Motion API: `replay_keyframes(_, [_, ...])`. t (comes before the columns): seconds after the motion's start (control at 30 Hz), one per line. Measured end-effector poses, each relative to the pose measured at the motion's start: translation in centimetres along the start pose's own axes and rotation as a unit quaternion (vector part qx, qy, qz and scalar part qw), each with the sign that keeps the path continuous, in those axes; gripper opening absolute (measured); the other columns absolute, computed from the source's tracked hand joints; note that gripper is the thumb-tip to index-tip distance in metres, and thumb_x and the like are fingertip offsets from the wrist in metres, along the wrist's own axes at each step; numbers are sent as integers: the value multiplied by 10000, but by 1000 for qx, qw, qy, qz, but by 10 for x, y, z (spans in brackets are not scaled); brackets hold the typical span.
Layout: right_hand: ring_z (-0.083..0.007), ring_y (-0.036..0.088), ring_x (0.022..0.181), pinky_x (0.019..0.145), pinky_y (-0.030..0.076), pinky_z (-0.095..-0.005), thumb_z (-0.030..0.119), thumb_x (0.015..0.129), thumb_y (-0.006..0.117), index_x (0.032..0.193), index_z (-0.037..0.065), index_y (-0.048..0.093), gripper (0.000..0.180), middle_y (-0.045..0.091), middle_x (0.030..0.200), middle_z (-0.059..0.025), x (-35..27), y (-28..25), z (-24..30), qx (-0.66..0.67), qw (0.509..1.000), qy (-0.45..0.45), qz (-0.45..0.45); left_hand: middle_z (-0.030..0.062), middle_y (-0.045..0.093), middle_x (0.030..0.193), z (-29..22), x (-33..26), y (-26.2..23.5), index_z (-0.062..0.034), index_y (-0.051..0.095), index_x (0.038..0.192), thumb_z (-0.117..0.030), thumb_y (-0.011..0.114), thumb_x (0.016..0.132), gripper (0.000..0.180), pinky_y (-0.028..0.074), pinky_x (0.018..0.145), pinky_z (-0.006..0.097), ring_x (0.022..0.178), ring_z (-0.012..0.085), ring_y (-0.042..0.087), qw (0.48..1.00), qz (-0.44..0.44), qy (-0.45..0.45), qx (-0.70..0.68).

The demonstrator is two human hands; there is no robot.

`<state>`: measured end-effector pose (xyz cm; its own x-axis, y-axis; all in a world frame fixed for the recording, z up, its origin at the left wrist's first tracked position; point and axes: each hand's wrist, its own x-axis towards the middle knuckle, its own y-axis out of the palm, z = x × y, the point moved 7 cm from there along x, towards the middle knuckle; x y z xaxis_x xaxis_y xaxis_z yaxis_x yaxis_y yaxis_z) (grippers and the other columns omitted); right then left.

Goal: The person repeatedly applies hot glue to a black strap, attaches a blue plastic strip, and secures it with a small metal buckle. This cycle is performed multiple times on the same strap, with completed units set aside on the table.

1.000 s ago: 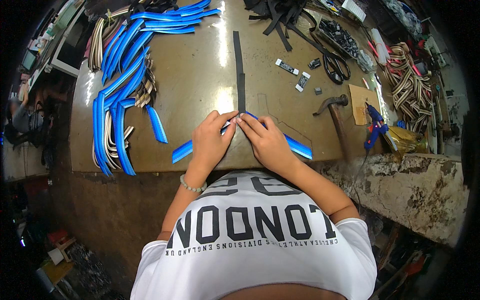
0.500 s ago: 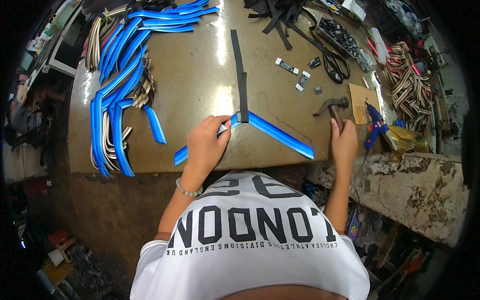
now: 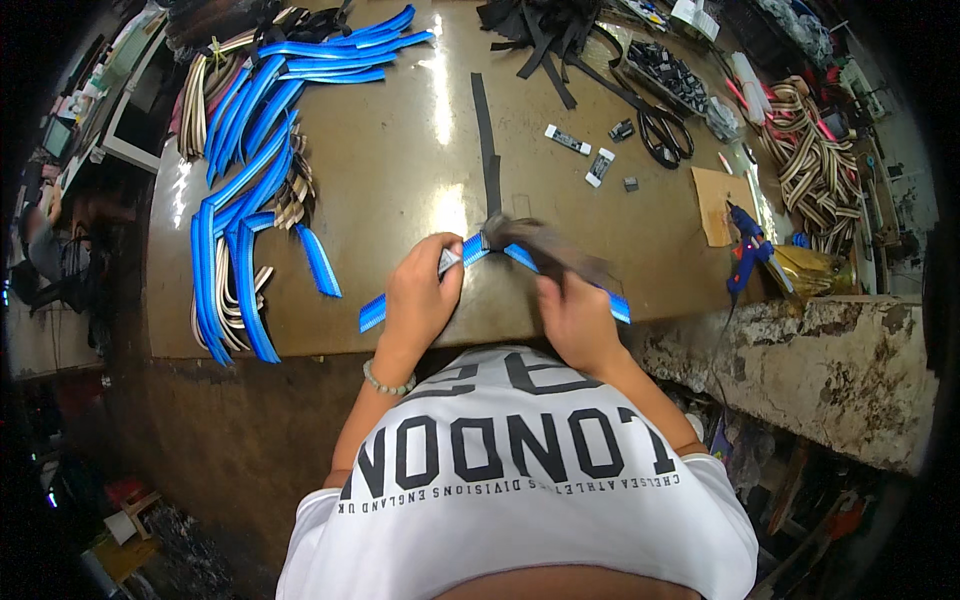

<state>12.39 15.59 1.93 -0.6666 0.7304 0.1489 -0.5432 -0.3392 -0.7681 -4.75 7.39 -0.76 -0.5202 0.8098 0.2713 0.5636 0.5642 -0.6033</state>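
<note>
A blue ribbed strap (image 3: 371, 312) lies bent in a shallow peak near the table's front edge. My left hand (image 3: 424, 287) is closed over its left arm, and a small whitish piece (image 3: 448, 261) shows at the fingertips. My right hand (image 3: 583, 318) grips a hammer (image 3: 550, 247), smeared by motion. The hammer's head is over the peak of the blue strap, hiding the join there; whether it touches cannot be made out. From that join a black strap (image 3: 484, 130) runs away from me up the table.
Blue straps (image 3: 262, 140) and striped cream straps are heaped at left. Black strips (image 3: 545, 35), scissors (image 3: 664, 137), a box of black clips (image 3: 668, 75) and small white-ended pieces (image 3: 599, 167) lie far right. Rightward are cardboard (image 3: 715, 205), a blue glue gun (image 3: 748, 250) and striped straps (image 3: 810, 165).
My right hand has swung the hammer leftward from the right side of the table onto the peak of the blue strap. My left hand keeps its hold on the strap.
</note>
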Motion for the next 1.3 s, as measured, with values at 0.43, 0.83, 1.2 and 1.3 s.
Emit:
replay_keyframes(0.43, [-373,631,944,815,499,-439,279,957,590,1142,24,660,323,638,1090,-178,-33,-104,-134,-260,912,230,-217,149,670,817,-28,5,4,-40,622,957,-237,672,883,217,488,606,400,711,325,643,980,130,114,99])
replay_keyframes(0.83, [-66,550,744,679,464,-250,292,981,610,983,21,647,274,618,801,-2,64,53,-11,502,822,208,168,-20,530,709,-21,-14,54,-33,596,1020,-339,457,1051,337,383,577,243,665,80,485,799,262,-274,-467])
replay_keyframes(1.2, [-57,552,840,761,454,-221,351,935,664,1050,17,694,355,643,874,-12,79,38,-17,355,869,137,317,184,658,919,-28,30,-7,-5,661,972,-251,632,930,252,487,657,409,733,348,628,979,153,-64,-117])
replay_keyframes(1.3, [-112,543,1091,954,444,-284,242,900,709,1234,12,608,417,570,1255,-55,94,32,-4,565,777,56,272,177,648,894,-24,29,1,-4,639,929,-230,636,920,226,493,650,421,718,351,634,990,135,-18,-26])
